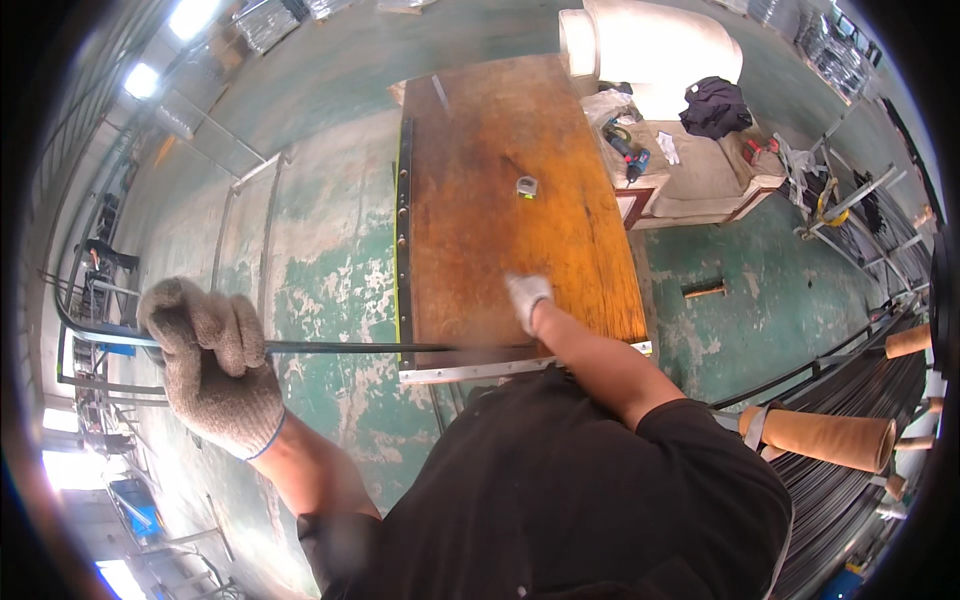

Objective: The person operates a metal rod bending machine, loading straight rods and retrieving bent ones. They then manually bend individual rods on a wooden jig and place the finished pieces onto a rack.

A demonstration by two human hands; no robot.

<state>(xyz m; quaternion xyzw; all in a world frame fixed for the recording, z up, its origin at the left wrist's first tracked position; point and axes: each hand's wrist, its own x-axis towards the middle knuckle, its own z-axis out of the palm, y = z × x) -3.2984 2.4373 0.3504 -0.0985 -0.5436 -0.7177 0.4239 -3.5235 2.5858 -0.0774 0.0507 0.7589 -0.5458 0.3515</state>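
Note:
My left hand (215,360), in a knitted beige work glove, is raised left of the wooden worktable (480,130). Its fingers wrap round a long dark metal bar (340,347). The bar runs level to the right, over the table's near edge; beyond the hand it appears to continue into a bent tube. My right hand (530,300), in a pale glove, is over the near part of the tabletop, a little beyond the bar. Its fingers are blurred, so their pose and any hold are unclear. A small tape measure (527,186) lies farther up the table.
A bolted metal strip (404,220) edges the table's left side. Beyond the right side, a padded seat (690,180) carries a cordless drill (630,162) and dark cloth (716,107). A hammer (704,289) lies on the floor. Cardboard tubes (825,437) and dark bars (850,400) are at right.

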